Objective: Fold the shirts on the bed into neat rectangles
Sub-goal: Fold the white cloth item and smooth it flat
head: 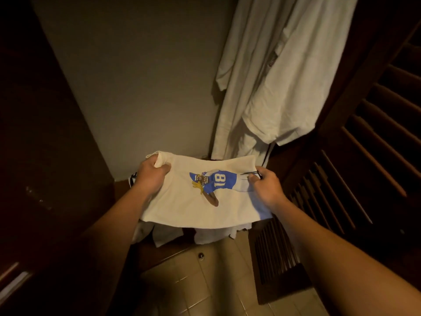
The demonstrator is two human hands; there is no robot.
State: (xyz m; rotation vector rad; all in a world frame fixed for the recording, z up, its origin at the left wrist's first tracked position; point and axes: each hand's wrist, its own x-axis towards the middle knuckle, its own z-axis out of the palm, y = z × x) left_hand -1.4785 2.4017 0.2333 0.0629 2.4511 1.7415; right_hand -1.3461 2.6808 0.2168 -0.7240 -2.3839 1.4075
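Observation:
A cream shirt [182,201], folded into a rough rectangle, carries a print of a football player in a blue number 18 jersey. I hold it level in the air in front of me. My left hand [151,175] grips its far left corner, fingers curled around the cloth. My right hand [265,187] pinches the right edge beside the print. Under the shirt lie more pale garments [205,236], partly hidden by it.
White robes or towels [284,87] hang at the upper right against a plain wall [136,76]. A dark wooden louvred door [364,167] stands to the right, a dark wooden panel [45,133] to the left. Tan floor tiles [216,281] show below.

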